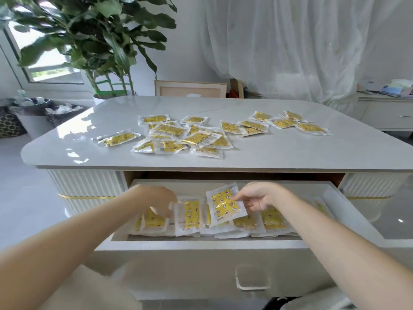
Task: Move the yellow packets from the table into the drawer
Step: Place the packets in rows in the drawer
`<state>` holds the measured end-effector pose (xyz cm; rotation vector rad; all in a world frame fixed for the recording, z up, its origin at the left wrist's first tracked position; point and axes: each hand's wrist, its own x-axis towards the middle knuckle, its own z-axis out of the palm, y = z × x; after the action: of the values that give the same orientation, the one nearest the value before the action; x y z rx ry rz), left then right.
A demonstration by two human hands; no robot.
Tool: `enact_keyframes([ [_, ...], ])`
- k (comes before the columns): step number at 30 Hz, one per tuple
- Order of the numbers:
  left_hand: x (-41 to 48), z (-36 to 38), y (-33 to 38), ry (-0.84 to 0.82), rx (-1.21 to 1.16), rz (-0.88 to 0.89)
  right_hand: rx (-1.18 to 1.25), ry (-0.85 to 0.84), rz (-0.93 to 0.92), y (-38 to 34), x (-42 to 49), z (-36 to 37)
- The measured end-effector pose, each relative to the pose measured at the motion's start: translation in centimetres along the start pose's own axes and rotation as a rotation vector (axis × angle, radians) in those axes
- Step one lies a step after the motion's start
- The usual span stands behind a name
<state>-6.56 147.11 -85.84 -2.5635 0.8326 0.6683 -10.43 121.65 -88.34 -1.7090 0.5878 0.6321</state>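
Over the open drawer [223,243] the right hand [257,198] pinches a yellow packet [224,204]; the left hand [156,199] touches stowed packets [272,218] (grip unclear). Many loose packets [196,137] litter the glossy white worktop [290,153], leafy plant [100,41] and sheer curtain [290,41] behind.

Yellow packets [196,139] scattered on table [290,153]; more, seemingly overlapping, in open drawer [201,243].

Bare along the left forearm [73,238] and the right forearm [330,231], from the lower edge of view up to the wrists, rounded and smooth in outline. Ends in a left grip [156,199] and a right grip [257,198] of bare fingers, softened by blur past any finer detail. Clad lower down in pale beige cloth [89,289] on the left, and grey-white fabric [324,302] beside a dark patch [279,302] on the right, of unclear garment kind.
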Motion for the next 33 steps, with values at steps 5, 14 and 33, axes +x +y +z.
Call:
enact_keyframes([
  [5,-2.1,0.6,-4.0,-0.010,-0.015,-0.061,-0.037,-0.055,-0.023,-2.6,1.7,6.2],
  [14,-1.9,2.0,-5.6,-0.066,0.007,-0.103,-0.069,-0.042,-0.101,-4.5,4.2,13.2],
  [33,-0.8,5.0,-3.7,-0.100,-0.040,-0.065,-0.033,-0.133,-0.136,-4.3,4.9,14.6],
])
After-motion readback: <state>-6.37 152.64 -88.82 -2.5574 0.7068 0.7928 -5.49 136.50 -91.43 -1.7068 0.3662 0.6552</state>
